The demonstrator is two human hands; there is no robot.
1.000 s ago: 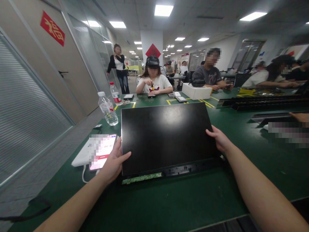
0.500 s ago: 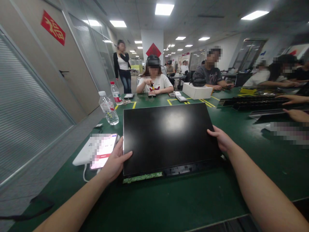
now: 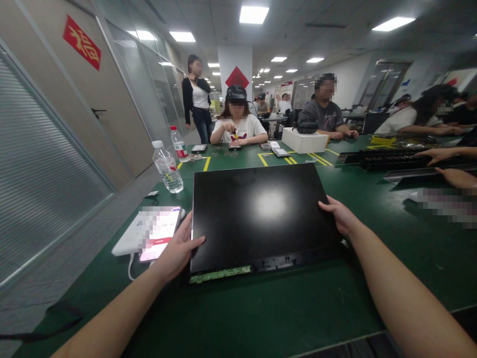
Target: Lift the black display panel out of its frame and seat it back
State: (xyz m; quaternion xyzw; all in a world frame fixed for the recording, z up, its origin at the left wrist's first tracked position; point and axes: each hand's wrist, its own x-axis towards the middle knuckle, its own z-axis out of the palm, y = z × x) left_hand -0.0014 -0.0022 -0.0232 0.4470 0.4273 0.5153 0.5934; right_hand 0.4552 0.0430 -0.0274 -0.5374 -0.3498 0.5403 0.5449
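A black flat display panel point(image 3: 257, 219) is held between my two hands, tilted, its near edge low over the green table point(image 3: 261, 318). Along that edge at the left runs a strip of green circuit board point(image 3: 223, 274). My left hand point(image 3: 182, 248) grips the panel's left side, thumb on the front face and fingers hidden behind. On the opposite side my right hand point(image 3: 339, 214) has its thumb on the front, with the other fingers around the edge. Whether the panel's near edge touches the table I cannot tell.
Left of the panel lie a phone point(image 3: 164, 236) with a white cable and a white box point(image 3: 128, 233). Two water bottles point(image 3: 168, 169) stand behind them. A white carton point(image 3: 304, 140) is farther back. Long black strips point(image 3: 395, 158) and another person's hands point(image 3: 458, 176) are at right.
The panel's far edge has tipped down and slightly toward me, so the panel lies a little flatter. My hands keep their hold. A standing person in the background has moved right.
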